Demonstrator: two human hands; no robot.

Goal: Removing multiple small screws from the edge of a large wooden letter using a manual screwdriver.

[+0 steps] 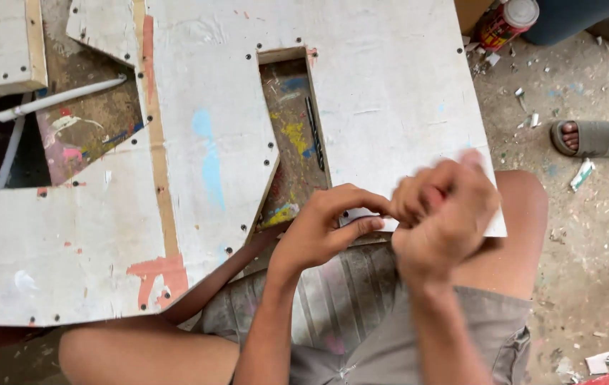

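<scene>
White plywood panel (390,100), screw-studded, paint-stained, lies flat before seated person; near edge over knees. Rectangular cutout (293,135) in panel centre; dark drill bit (314,132) lies inside along right wall. Left hand (329,228) at near panel edge, fingers pinched on small pale piece, identity unclear. Right hand (443,214) blurred, fingers curled just beside left; grip content cannot be told. Spray can (505,21) on floor, top right.

Both hands, left hand (326,228) and right hand (443,214), meet at white board (390,100) edge.
</scene>
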